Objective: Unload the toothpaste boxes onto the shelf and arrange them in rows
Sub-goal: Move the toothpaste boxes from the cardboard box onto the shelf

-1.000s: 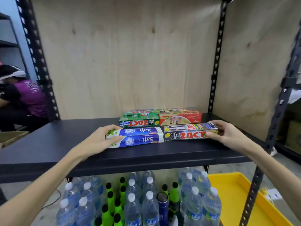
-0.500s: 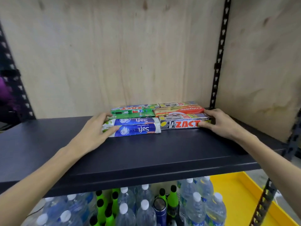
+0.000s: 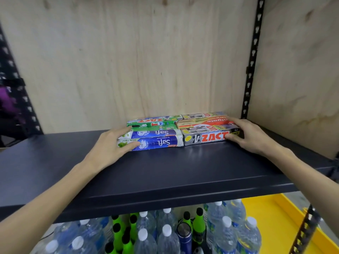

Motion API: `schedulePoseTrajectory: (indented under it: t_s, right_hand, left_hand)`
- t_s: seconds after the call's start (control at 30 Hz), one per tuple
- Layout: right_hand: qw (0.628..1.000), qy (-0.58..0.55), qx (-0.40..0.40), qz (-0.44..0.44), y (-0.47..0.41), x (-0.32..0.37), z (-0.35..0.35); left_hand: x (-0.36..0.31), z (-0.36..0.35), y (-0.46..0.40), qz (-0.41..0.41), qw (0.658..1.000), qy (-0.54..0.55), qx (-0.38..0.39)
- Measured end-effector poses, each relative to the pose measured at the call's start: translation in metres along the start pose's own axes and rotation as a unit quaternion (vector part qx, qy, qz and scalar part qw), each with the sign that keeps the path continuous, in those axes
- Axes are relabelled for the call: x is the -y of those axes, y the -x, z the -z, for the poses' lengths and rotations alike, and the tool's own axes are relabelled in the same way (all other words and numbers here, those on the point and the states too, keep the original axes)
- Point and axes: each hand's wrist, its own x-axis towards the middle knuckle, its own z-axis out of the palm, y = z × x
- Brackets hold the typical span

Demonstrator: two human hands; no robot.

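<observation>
up close, left hand (image 3: 108, 149) flat against glossy blue carton (image 3: 157, 143), right hand (image 3: 251, 136) cupping silver rectangular carton (image 3: 207, 137), matte dark shelf (image 3: 183, 173)

A pale plywood back panel (image 3: 128, 57) and a matching side panel (image 3: 297, 70) close in the rack, joined at a black perforated metal upright (image 3: 252, 63). Another slotted upright (image 3: 11, 85) stands at left. Light falls evenly, glinting softly.
</observation>
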Motion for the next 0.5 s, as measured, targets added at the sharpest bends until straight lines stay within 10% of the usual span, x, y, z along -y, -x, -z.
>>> schedulePoseTrajectory:
  t_s: [0.5]
  right_hand:
    - [0.994,0.036,-0.096,0.041,0.086,0.051,0.000]
  left_hand:
    - [-0.022,0.016,0.050,0.030,0.998,0.025,0.050]
